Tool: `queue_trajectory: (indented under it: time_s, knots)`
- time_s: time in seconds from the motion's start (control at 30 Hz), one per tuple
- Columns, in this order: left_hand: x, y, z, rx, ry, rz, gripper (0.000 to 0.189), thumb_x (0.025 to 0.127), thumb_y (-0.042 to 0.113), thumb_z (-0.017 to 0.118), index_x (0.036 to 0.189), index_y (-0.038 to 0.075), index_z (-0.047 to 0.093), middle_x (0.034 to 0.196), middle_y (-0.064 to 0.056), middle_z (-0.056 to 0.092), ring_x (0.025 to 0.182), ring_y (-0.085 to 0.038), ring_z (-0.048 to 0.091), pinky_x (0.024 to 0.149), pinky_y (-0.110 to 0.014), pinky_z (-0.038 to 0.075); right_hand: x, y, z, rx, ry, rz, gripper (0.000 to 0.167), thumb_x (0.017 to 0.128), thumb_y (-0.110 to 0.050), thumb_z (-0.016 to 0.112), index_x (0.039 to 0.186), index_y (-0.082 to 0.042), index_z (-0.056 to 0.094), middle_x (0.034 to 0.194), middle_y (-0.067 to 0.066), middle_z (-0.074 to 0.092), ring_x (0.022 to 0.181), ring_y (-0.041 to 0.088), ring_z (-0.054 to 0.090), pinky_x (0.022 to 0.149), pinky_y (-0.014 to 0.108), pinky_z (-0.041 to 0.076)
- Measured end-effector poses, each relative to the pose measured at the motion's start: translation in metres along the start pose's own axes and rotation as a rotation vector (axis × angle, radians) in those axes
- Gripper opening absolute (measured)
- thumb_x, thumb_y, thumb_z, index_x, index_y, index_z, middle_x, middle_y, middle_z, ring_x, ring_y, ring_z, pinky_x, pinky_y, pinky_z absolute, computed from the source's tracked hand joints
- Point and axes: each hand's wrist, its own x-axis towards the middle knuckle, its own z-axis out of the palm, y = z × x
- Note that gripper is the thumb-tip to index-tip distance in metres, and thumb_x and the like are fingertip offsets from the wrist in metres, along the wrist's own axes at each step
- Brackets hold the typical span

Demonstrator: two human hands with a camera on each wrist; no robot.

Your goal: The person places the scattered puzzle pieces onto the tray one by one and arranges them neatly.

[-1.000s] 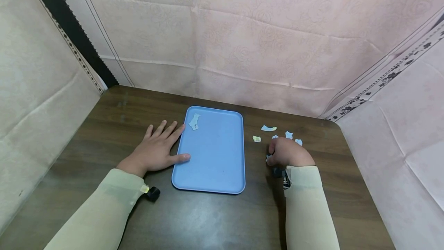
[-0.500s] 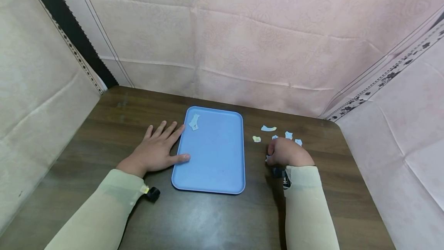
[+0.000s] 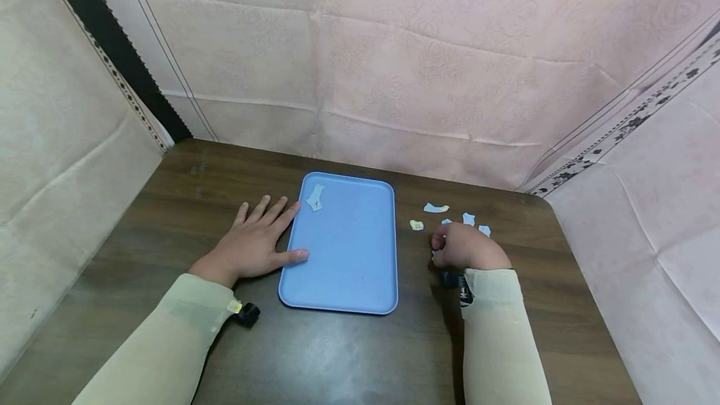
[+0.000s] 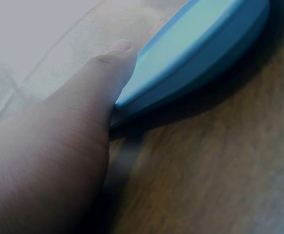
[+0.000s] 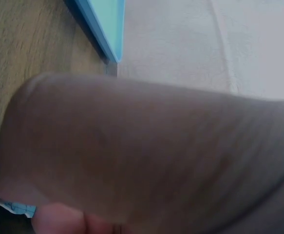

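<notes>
My left hand (image 3: 253,245) lies with straight, spread fingers at the left side of a blue tray (image 3: 343,255). Its thumb (image 4: 115,61) reaches over the tray rim in the left wrist view. Inside the tray's far left corner is a torn paper piece (image 3: 315,197) with a dark mark. To the right of the tray, my right hand (image 3: 469,247) bends down at the table with curled fingers. Between its thumb and fingers a small blue paper scrap (image 5: 17,208) is pinched, mostly covered by the hand.
Several torn scraps lie around the right hand: a long blue scrap (image 3: 435,208), a yellowish scrap (image 3: 416,225) and blue scraps (image 3: 469,219) beyond the knuckles. The wooden table (image 3: 337,361) ends at a pale curtain (image 3: 394,80) behind and at both sides.
The right hand's fingers shift slightly at the scrap while the hand stays in place. The left hand, the tray and the other scraps have not moved.
</notes>
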Motion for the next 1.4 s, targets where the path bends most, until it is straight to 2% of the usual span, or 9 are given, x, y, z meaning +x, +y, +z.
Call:
queue_trajectory:
  time_s: [0.43, 0.77, 0.97, 1.1, 1.4]
  knots:
    - [0.000, -0.001, 0.000, -0.006, 0.006, -0.002, 0.113, 0.098, 0.096, 0.046, 0.183, 0.032, 0.008, 0.191, -0.013, 0.011, 0.176, -0.050, 0.000, 0.134, -0.081, -0.005, -0.002, -0.005, -0.006, -0.008, 0.025, -0.021, 0.014, 0.092, -0.016, 0.081, 0.104, -0.021, 0.076, 0.092, 0.004, 0.073, 0.080, 0.025, 0.067, 0.066, 0.039, 0.052]
    - [-0.002, -0.001, 0.000, -0.007, 0.004, -0.001, 0.115, 0.096, 0.099, 0.043, 0.183, 0.033, 0.009, 0.191, -0.013, 0.011, 0.176, -0.049, 0.000, 0.134, -0.081, -0.005, -0.002, -0.017, -0.016, -0.033, 0.105, -0.143, 0.021, 0.089, -0.011, 0.078, 0.109, -0.017, 0.076, 0.088, 0.001, 0.072, 0.076, 0.021, 0.063, 0.067, 0.036, 0.051]
    - [-0.001, 0.000, -0.001, -0.016, 0.002, 0.000, 0.114, 0.096, 0.098, 0.045, 0.183, 0.033, 0.009, 0.191, -0.012, 0.011, 0.176, -0.049, 0.000, 0.134, -0.081, -0.005, -0.002, -0.027, -0.022, -0.009, 0.129, -0.158, 0.018, 0.091, -0.009, 0.079, 0.107, -0.016, 0.076, 0.083, 0.004, 0.066, 0.073, 0.022, 0.060, 0.064, 0.037, 0.050]
    - [-0.001, -0.001, 0.000, -0.016, 0.001, -0.001, 0.115, 0.095, 0.099, 0.044, 0.183, 0.033, 0.009, 0.191, -0.012, 0.011, 0.176, -0.049, -0.001, 0.134, -0.081, -0.005, -0.001, -0.035, -0.027, 0.009, 0.140, -0.162, 0.022, 0.091, -0.008, 0.080, 0.111, -0.015, 0.076, 0.084, 0.005, 0.067, 0.074, 0.024, 0.060, 0.064, 0.037, 0.051]
    - [0.001, -0.004, 0.003, -0.010, -0.007, -0.004, 0.115, 0.095, 0.099, 0.045, 0.183, 0.035, 0.007, 0.191, -0.010, 0.008, 0.177, -0.047, -0.003, 0.135, -0.080, -0.007, 0.007, -0.054, -0.036, -0.023, 0.201, -0.255, 0.022, 0.092, -0.010, 0.081, 0.113, -0.012, 0.078, 0.086, 0.005, 0.070, 0.077, 0.023, 0.062, 0.069, 0.037, 0.053]
